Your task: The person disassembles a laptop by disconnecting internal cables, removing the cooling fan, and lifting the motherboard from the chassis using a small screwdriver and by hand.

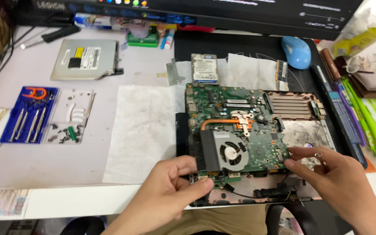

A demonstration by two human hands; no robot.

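Here, well left of the hands, a blue screwdriver set (29, 114) lies beside loose screws (66, 134). The left hand (166, 191) pinches the near left corner of the green motherboard (236, 130), thumb on top by the cooling fan (231, 152). The right hand (331, 178) pinches the board's near right edge with its fingertips. The board sits in the laptop base (301, 130), apparently being lifted or seated; either way it needs a level, even hold clear of the cable (244, 193).
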